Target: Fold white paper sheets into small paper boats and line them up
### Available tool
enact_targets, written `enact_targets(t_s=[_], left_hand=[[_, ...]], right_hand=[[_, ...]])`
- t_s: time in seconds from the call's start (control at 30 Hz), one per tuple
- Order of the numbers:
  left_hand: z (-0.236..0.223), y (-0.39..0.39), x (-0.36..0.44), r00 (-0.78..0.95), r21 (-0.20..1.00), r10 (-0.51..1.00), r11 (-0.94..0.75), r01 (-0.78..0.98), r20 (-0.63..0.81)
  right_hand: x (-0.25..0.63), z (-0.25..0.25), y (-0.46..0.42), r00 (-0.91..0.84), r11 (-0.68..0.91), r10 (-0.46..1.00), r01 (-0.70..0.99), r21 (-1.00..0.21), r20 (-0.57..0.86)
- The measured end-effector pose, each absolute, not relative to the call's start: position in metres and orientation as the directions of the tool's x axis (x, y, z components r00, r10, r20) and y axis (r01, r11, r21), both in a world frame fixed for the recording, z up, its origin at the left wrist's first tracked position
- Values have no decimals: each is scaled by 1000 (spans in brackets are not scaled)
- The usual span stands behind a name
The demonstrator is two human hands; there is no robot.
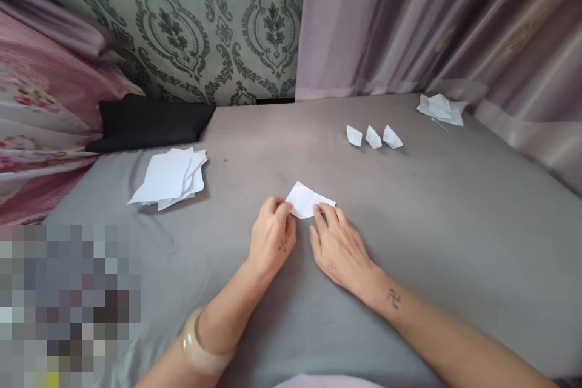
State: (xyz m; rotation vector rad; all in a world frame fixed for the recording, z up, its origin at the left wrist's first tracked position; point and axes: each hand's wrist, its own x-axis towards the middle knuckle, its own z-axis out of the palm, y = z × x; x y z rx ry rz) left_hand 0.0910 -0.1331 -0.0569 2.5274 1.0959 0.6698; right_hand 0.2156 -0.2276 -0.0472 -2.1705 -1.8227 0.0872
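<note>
A small folded sheet of white paper lies on the grey cloth surface in front of me. My left hand pinches its left corner between thumb and curled fingers. On the paper's lower right edge rest the fingertips of my right hand; its fingers are stretched out and slightly apart, with the thumb off to the side. Farther back, three small folded white paper pieces stand in a row, apart from both hands.
A stack of white paper sheets lies at the left, near a folded black cloth. At the far right are more white papers with a thin greenish stick beside them. Curtains and a patterned wall border the back.
</note>
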Motion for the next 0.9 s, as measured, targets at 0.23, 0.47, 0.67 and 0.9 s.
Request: enact_targets(t_s=[0.23,0.47,0.67,0.9], left_hand=[[-68,-107,99,487,638,853,-484,599,189],[-53,-126,98,462,836,876,-145,529,-140],[-44,-135,97,487,849,811,21,528,-323],[-30,-133,76,704,713,687,-400,575,-182]], right_hand=[[230,-56,-214,136,-38,957,934,-354,256],[255,-62,-196,130,31,947,873,-486,293],[263,-59,-199,-39,157,968,866,-475,247],[268,-50,-220,-177,244,962,898,-367,207]])
